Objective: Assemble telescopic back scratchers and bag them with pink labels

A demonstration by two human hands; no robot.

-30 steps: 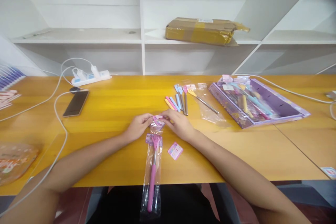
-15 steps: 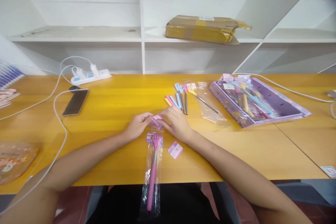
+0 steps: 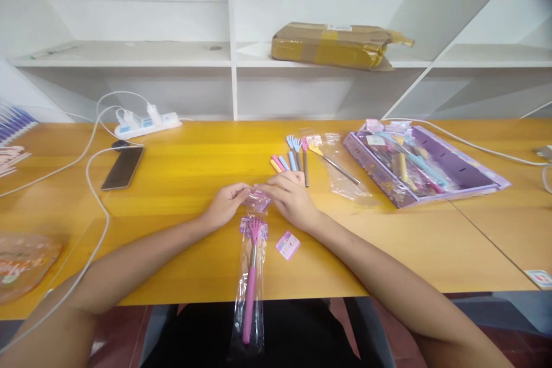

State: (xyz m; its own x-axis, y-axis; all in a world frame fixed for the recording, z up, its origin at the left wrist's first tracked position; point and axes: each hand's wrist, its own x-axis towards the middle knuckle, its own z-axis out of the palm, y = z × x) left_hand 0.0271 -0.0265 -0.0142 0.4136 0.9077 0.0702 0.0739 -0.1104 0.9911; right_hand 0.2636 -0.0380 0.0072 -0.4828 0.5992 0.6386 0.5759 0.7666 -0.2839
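Note:
My left hand (image 3: 227, 203) pinches the left end of a small pink and purple card (image 3: 261, 202), which has a shine of clear plastic over it. The fingers of my right hand (image 3: 293, 196) are bent over the card's upper right side, and its thumb is hidden. Just below lies a pink back scratcher (image 3: 249, 302) inside a clear plastic bag (image 3: 238, 316), its claw end towards my hands and its handle past the table edge. Whether the card joins this bag, I cannot tell. Another pink card (image 3: 288, 245) lies flat to the right.
Beyond my right hand are blue and pink back scratchers (image 3: 297, 149), loose coloured handles (image 3: 281, 163) and a yellow scratcher (image 3: 334, 164) on a clear bag. A purple tray (image 3: 448, 155) holds bagged scratchers. A phone (image 3: 123, 168), cables and a power strip (image 3: 149, 125) are left.
My right hand's fingers have shifted inward over the card's top edge. The card has tilted and moved slightly down, with plastic now showing over it. My left hand has hardly moved.

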